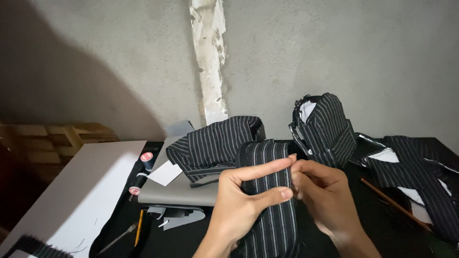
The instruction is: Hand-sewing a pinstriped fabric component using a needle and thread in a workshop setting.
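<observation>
Both hands meet over the near middle of the dark tabletop [334, 224], working on one piece of black fabric with thin white stripes. The left hand [244, 196] is closed around this striped strip [270, 224], its thumb pressed across the front and its index finger laid along the upper edge, so the cloth is pinched firmly between them. The right hand [320, 186] grips the same strip at its right edge, fingers curled in and touching the left fingertips near the top corner. The strip hangs down from the two grips toward the lower edge of the view, lifted clear of the tabletop at its top end. Just behind it lies a folded striped piece [215, 143] resting on a grey flat block [177, 191], with a white paper slip [165, 173] at its left. Beside the block stand two spools with red tops [147, 157], and lower down a yellow pencil [139, 227] lies near some grey fabric scraps [179, 217]. To the right a bunched striped garment piece [325, 129] stands upright, and further right more striped cloth [420, 181] spreads out, with a brown pencil [389, 203] lying aslant beside it. A white board [81, 191] slopes along the left, and a rough grey wall [334, 57] rises behind.
</observation>
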